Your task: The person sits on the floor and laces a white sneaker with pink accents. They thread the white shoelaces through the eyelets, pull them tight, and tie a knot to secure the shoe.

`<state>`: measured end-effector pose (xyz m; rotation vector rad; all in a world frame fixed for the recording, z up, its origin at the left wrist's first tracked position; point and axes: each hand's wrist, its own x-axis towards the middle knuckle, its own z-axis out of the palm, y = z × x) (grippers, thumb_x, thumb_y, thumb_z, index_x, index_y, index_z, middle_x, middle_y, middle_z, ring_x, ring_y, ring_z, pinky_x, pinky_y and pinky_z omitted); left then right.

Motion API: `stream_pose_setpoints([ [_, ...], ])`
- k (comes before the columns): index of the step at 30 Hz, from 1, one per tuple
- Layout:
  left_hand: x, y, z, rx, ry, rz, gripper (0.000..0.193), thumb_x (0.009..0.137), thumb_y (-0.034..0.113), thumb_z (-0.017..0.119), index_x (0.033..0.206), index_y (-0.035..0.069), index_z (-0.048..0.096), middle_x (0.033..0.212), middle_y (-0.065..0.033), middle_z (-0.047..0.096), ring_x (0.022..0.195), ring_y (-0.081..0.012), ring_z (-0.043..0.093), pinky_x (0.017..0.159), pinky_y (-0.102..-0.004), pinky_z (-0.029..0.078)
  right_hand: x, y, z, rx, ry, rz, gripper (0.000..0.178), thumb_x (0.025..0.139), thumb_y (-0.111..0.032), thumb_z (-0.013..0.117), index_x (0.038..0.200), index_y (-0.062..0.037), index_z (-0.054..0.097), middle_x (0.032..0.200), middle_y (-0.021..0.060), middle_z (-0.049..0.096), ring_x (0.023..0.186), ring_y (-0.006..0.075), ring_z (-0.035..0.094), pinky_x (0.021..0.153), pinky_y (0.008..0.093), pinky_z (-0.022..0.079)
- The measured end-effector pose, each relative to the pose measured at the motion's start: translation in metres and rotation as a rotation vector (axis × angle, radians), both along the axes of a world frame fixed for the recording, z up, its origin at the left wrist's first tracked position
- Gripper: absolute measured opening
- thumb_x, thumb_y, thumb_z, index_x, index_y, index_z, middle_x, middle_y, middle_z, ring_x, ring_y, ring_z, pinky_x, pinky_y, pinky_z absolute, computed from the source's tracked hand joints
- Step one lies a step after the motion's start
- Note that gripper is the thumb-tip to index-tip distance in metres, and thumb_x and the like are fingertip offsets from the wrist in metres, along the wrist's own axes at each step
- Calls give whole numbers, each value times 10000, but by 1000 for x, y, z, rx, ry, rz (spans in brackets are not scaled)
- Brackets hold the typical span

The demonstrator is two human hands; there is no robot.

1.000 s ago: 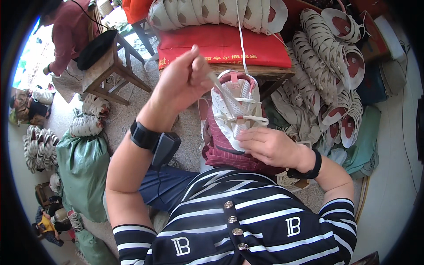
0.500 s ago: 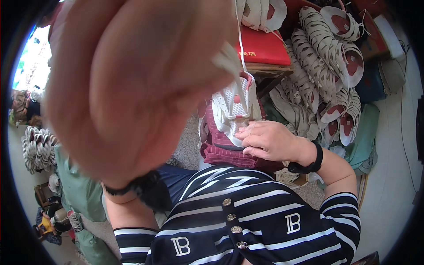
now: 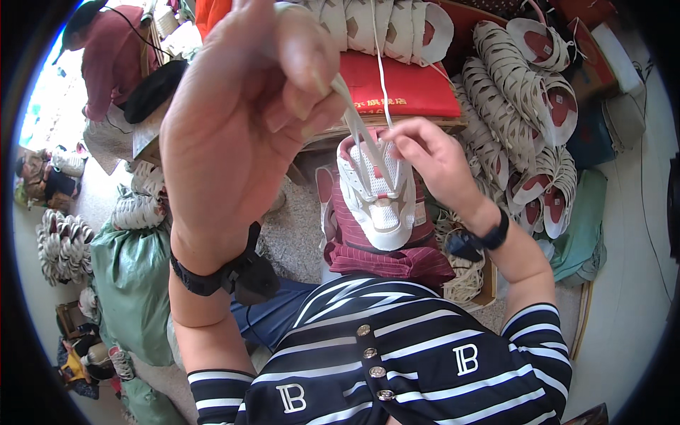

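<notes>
A white sneaker point(image 3: 386, 219) with a mesh tongue and red accents sits toe toward me on a maroon pinstriped cloth point(image 3: 389, 264). My left hand point(image 3: 237, 142) is raised close to the camera, its fingers pinching a white shoelace point(image 3: 352, 112). That lace runs taut down to the lower eyelets of the sneaker. At the sneaker's upper right edge is my right hand point(image 3: 440, 166), thumb and forefinger drawn together. Another white lace strand point(image 3: 383, 74) hangs down to those fingertips. What they pinch, if anything, is too small to make out.
Behind the sneaker, a red box point(image 3: 404, 81) bears a row of pale uppers point(image 3: 397, 32). More stacked shoe uppers point(image 3: 510, 78) pile up at right. An open box of pale laces point(image 3: 467, 280) stands right of the cloth. Green sacks point(image 3: 131, 290) are at left; another person point(image 3: 113, 53) sits far left.
My left hand has moved up and away from the camera, drawing the lace upward. The right hand has shifted from the sneaker's toe to its upper right edge.
</notes>
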<state>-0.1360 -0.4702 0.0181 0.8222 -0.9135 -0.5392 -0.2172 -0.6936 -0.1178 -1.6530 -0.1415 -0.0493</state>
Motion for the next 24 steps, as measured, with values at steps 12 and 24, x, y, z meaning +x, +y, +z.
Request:
stream_pose_setpoints([
  [12,28,114,-71,-93,357,517,358,1089,303,411,965,34,611,894,-55,604,673,-101,437,723,-282,430,14,-40,1,579,189,122,273,1020,-300,572,1072,-40,638,647,-77,432,547,41,381,539,219,376],
  [24,82,262,-264,-120,1294,587,278,1029,209,421,835,66,558,694,-27,478,585,-144,350,546,-312,308,-97,-277,-71,816,490,-780,168,992,-215,616,1016,-49,632,587,-64,407,458,69,349,403,226,302],
])
